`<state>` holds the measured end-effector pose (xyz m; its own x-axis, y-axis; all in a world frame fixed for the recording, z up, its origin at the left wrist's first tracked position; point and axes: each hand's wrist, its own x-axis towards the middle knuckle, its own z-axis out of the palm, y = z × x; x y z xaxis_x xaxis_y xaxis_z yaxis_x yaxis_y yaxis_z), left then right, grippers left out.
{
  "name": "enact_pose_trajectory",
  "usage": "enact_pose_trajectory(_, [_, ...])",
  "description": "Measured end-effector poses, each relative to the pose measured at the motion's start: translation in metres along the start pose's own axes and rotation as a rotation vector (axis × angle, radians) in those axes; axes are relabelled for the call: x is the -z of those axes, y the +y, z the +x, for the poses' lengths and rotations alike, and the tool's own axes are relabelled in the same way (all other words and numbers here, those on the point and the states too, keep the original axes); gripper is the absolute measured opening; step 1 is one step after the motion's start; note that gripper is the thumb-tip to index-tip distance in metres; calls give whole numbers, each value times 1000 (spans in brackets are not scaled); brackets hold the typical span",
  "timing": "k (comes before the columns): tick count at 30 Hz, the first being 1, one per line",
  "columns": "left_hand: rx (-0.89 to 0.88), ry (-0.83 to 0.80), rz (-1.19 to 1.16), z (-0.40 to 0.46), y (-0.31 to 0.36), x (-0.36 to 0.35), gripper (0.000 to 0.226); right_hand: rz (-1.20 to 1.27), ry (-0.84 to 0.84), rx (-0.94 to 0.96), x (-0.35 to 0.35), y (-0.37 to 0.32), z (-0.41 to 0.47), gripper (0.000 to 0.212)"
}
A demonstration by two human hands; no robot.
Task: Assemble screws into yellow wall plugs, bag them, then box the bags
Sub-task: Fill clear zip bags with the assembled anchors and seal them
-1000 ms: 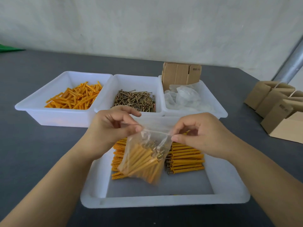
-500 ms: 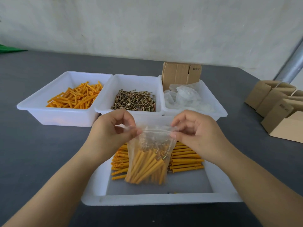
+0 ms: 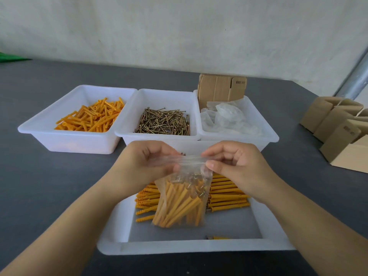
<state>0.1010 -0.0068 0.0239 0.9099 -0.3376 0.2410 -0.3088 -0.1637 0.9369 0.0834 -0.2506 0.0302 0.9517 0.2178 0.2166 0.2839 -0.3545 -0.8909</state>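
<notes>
Over the near tray (image 3: pixel 199 248), both hands pinching the bag (image 3: pixel 182 198) top, bag now hanging straighter, left hand (image 3: pixel 145 166), right hand (image 3: pixel 237 166)

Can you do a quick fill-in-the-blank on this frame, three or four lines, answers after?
1. Both hands, the left hand and the right hand, pinch the top of a clear ____.
2. The bag holds yellow plugs with ____ in them.
3. The middle tray in the back row holds loose ____.
4. The cardboard boxes stand on the table to the person's ____.

Answers: bag; screws; screws; right
</notes>
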Motion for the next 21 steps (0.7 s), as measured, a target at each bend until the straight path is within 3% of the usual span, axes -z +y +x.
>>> enact_pose_trajectory(5, [-26, -203, 41, 11, 11, 13, 11, 98, -32, 15, 2, 2, -2, 23])
enact_pose_trajectory(11, [153, -301, -136, 9, 10, 11, 8, 78, -62, -46, -3, 4, -3, 5])
enact_pose_trajectory(13, [193, -320, -33, 11, 18, 14, 9, 54, -58, -28, -4, 3, -4, 5])
enact_pose_trajectory(17, [116, -335, 484, 19, 43, 1, 7, 64, -65, -9, -5, -1, -5, 7])
enact_pose_trajectory(21, [45, -239, 659, 25, 55, -25, 9, 98, -61, -20, -8, -2, -5, 8])
